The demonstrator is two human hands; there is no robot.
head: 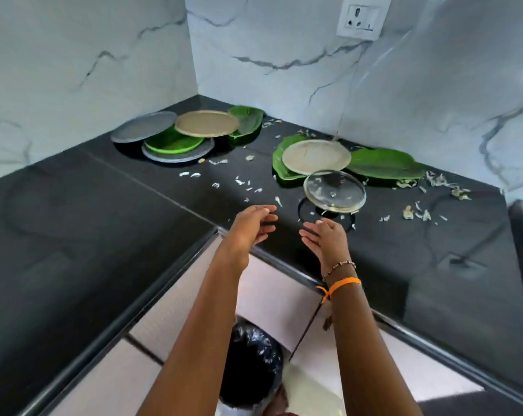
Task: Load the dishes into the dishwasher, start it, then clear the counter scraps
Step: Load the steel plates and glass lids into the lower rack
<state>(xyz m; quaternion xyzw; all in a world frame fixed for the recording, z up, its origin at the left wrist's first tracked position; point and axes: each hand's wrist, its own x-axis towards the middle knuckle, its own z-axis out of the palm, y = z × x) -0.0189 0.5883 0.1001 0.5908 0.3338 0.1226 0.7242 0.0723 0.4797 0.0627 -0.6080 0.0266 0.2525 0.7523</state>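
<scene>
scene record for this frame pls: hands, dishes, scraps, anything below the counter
left hand: open, holds nothing, above the counter edge
right hand: open, holds nothing, near the glass plate
glass plate: clear, on the black counter, nearest the hands
right group: beige plate on green leaf plates
left group: grey plate, beige, green and another grey plate, overlapping
scraps: pale bits scattered between and right of the groups
bin bag: black, on the floor below
</scene>
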